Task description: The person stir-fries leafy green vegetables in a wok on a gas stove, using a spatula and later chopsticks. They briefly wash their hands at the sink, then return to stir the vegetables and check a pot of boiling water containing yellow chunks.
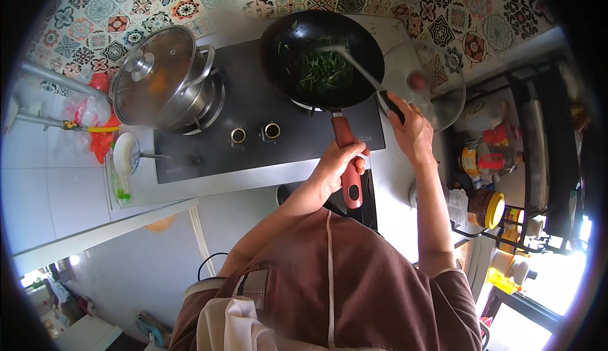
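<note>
My left hand (339, 163) is wrapped around the reddish-brown handle (352, 184) of a black wok (280, 73), which sits over the right burner of a gas hob. Chopped leafy greens (323, 70) lie in the wok's bottom, with a few bits stuck on its wall. In my right hand (412, 127) is the black grip of a metal spatula (363, 71). The spatula's shaft slants over the wok's right rim, and its head is at the greens, blurred.
A steel pot (192, 106) with a steamed-up glass lid (164, 73) stands on the left burner. Left of the hob (237, 99) is a white bowl (124, 154) with a utensil handle sticking out. A clear lid (444, 80) leans behind my right hand. A black rack (527, 175) holds bottles and jars.
</note>
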`<action>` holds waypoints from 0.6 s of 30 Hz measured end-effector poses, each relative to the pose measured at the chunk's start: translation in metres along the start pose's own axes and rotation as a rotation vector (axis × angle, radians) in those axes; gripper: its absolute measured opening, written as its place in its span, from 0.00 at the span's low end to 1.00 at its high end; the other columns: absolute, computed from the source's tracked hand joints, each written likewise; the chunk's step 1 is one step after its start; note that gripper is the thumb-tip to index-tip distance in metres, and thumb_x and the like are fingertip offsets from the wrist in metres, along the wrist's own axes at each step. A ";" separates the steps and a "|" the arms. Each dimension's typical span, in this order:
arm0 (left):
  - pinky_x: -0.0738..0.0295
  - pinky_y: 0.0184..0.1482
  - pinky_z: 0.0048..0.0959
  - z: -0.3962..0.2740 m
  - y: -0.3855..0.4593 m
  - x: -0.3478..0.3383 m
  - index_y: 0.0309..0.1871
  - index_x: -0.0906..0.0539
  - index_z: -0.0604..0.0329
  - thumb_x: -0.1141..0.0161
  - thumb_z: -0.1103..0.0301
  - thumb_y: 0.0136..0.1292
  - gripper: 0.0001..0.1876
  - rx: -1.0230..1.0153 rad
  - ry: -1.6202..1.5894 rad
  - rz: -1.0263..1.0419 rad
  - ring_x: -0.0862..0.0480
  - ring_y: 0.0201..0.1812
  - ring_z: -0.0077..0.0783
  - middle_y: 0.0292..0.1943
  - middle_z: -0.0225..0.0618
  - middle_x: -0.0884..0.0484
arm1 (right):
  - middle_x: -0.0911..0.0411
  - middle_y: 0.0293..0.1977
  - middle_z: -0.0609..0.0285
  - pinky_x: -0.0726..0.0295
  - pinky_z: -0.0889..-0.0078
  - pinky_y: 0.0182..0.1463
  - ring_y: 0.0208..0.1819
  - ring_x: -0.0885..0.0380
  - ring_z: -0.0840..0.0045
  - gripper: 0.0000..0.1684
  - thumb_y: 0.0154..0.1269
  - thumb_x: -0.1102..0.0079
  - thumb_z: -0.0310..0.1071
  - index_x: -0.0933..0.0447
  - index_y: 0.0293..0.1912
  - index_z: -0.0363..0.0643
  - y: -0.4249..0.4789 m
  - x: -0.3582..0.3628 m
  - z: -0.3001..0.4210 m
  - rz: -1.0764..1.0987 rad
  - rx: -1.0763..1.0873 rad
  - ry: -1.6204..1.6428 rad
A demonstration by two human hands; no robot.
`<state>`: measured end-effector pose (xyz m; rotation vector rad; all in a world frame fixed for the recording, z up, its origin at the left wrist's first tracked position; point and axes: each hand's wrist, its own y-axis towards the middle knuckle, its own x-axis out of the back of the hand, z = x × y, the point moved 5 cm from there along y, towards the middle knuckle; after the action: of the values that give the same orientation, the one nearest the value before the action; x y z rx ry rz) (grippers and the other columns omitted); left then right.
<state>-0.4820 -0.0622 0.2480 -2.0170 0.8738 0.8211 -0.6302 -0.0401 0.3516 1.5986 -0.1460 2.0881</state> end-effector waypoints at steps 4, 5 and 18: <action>0.30 0.27 0.24 -0.003 -0.006 0.001 0.35 0.28 0.57 0.41 0.69 0.61 0.06 -0.009 0.013 -0.047 0.28 0.24 0.22 0.31 0.34 0.24 | 0.23 0.37 0.54 0.23 0.62 0.42 0.37 0.22 0.60 0.22 0.58 0.43 0.37 0.25 0.54 0.58 -0.034 0.037 -0.008 0.110 -0.023 0.049; 0.30 0.26 0.24 -0.004 -0.003 0.002 0.35 0.28 0.57 0.41 0.70 0.60 0.06 -0.011 0.004 -0.051 0.27 0.23 0.22 0.31 0.35 0.24 | 0.22 0.35 0.55 0.23 0.63 0.41 0.37 0.21 0.60 0.21 0.58 0.43 0.37 0.25 0.54 0.57 -0.038 0.043 -0.010 0.034 0.041 0.125; 0.29 0.25 0.25 -0.001 -0.001 0.000 0.36 0.28 0.57 0.42 0.71 0.60 0.05 -0.021 -0.002 -0.024 0.27 0.23 0.21 0.29 0.34 0.23 | 0.21 0.40 0.47 0.25 0.62 0.46 0.43 0.22 0.56 0.20 0.66 0.51 0.40 0.29 0.56 0.49 0.032 -0.047 0.023 -0.007 -0.163 0.446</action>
<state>-0.4807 -0.0626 0.2495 -2.0411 0.8422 0.8220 -0.6159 -0.0913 0.3220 1.0093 -0.1497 2.3033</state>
